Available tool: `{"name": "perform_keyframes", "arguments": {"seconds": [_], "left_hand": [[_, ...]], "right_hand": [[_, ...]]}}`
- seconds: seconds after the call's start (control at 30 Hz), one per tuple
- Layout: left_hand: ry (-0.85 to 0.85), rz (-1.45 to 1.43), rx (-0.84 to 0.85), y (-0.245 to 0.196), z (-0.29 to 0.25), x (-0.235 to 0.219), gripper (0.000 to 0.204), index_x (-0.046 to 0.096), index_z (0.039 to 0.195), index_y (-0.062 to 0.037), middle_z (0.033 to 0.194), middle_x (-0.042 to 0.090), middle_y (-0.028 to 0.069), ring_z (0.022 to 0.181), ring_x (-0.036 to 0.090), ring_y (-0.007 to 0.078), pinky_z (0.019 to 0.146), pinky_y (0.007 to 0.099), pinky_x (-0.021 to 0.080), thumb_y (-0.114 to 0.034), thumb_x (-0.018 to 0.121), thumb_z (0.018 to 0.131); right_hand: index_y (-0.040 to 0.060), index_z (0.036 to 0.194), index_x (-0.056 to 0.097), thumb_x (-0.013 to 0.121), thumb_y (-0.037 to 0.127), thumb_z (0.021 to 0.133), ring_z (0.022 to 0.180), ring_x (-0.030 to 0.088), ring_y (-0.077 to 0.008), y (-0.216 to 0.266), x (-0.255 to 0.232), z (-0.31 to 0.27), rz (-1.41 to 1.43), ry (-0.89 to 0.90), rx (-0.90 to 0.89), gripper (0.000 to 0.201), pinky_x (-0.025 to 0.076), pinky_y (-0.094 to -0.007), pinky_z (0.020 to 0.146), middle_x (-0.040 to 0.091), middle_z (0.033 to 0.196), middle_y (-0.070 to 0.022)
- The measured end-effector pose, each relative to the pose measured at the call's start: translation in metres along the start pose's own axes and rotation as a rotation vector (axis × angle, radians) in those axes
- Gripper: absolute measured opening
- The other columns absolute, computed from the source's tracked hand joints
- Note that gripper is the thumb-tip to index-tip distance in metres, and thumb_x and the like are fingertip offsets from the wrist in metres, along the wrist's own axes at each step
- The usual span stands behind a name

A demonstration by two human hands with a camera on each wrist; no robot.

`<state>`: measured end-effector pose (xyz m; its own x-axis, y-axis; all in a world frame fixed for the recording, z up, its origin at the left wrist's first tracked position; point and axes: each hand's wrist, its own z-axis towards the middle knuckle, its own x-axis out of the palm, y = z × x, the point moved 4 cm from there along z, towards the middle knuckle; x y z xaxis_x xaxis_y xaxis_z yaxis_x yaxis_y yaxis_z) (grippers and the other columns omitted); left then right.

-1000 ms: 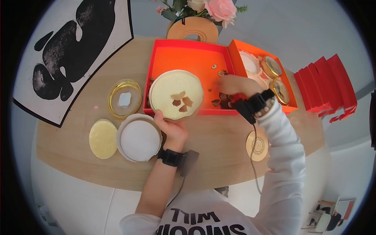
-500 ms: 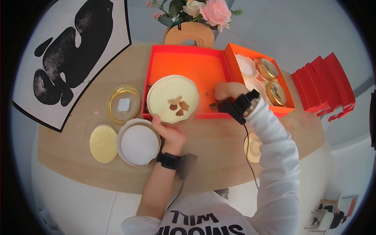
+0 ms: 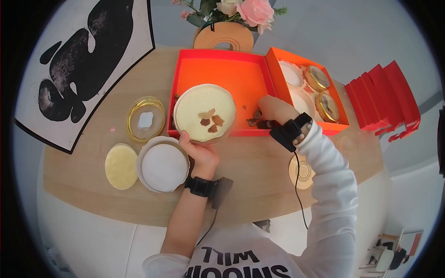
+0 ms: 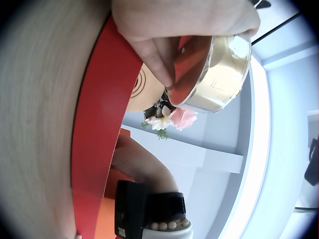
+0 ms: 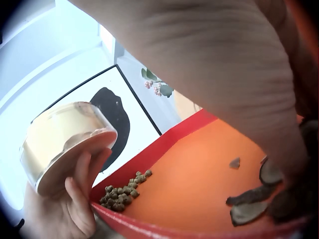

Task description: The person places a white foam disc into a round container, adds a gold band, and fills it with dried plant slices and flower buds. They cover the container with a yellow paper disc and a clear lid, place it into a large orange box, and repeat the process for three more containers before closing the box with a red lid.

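Head view: still gripping gold-lined tub [image 3: 192, 104] in left hand [image 3: 202, 154], exposing more dark slices [image 3: 252, 122] beside right hand [image 3: 278, 111] of indiscernible grip.

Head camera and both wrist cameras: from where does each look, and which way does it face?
Head: worn on the head, facing forward and down at the red box; left hand, right hand and shirt show.
Left wrist: on that wrist, facing past the left hand and yellow container; right hand beyond.
Right wrist: on that wrist, facing across the red box; right hand close, left hand beyond.
Both wrist views show flowers.
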<state>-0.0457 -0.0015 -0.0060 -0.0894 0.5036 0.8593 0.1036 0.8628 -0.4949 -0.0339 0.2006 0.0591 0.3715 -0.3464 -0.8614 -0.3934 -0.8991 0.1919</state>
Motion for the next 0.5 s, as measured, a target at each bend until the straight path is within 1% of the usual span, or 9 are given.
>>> {"name": "perform_keyframes", "arguments": {"seconds": [0.1, 0.2, 0.3, 0.4, 0.5], "left_hand": [[0.001, -0.007, -0.009, 0.001, 0.0, 0.0, 0.062, 0.039, 0.123, -0.0069, 0.125, 0.042, 0.0071, 0.114, 0.039, 0.0207, 0.093, 0.0355, 0.034, -0.049, 0.045, 0.077], [-0.001, -0.011, -0.029, -0.002, -0.003, 0.005, 0.062, 0.039, 0.123, -0.0073, 0.125, 0.041, 0.007, 0.114, 0.039, 0.0208, 0.093, 0.0355, 0.033, -0.049, 0.045, 0.077], [0.003, -0.019, -0.045, -0.003, -0.004, 0.006, 0.062, 0.039, 0.123, -0.0075, 0.125, 0.041, 0.007, 0.115, 0.039, 0.0209, 0.093, 0.0355, 0.033, -0.049, 0.045, 0.077], [0.006, -0.012, -0.031, -0.002, -0.003, 0.005, 0.062, 0.039, 0.123, -0.0074, 0.125, 0.041, 0.0071, 0.115, 0.039, 0.0209, 0.094, 0.0356, 0.033, -0.049, 0.045, 0.077], [-0.001, -0.016, -0.035, -0.003, -0.004, 0.007, 0.063, 0.038, 0.123, -0.0073, 0.125, 0.042, 0.0071, 0.115, 0.039, 0.0208, 0.094, 0.0358, 0.033, -0.049, 0.046, 0.077]], "right_hand": [[0.0013, 0.086, 0.063, 0.059, 0.017, 0.074, 0.075, 0.062, -0.0296, -0.01, 0.01, 0.013, -0.083, -0.106, -0.071, 0.02, 0.049, -0.0355, 0.06, 0.062, 0.082, -0.0163], [0.0033, 0.086, 0.064, 0.059, 0.018, 0.073, 0.082, 0.061, -0.0308, -0.011, 0.01, 0.016, -0.207, -0.205, -0.042, 0.02, 0.05, -0.0371, 0.065, 0.062, 0.087, -0.0157], [0.0031, 0.084, 0.064, 0.058, 0.017, 0.073, 0.081, 0.061, -0.0303, -0.005, 0.003, 0.009, -0.371, -0.22, -0.061, 0.019, 0.05, -0.0366, 0.066, 0.062, 0.086, -0.0148], [0.0032, 0.083, 0.064, 0.059, 0.016, 0.072, 0.081, 0.061, -0.0301, -0.005, -0.004, 0.006, -0.355, -0.282, -0.037, 0.018, 0.05, -0.0368, 0.066, 0.062, 0.086, -0.0148], [0.0028, 0.084, 0.063, 0.059, 0.016, 0.072, 0.081, 0.061, -0.03, -0.005, -0.01, 0.005, -0.372, -0.263, -0.02, 0.018, 0.05, -0.0373, 0.066, 0.062, 0.087, -0.0152]]}}
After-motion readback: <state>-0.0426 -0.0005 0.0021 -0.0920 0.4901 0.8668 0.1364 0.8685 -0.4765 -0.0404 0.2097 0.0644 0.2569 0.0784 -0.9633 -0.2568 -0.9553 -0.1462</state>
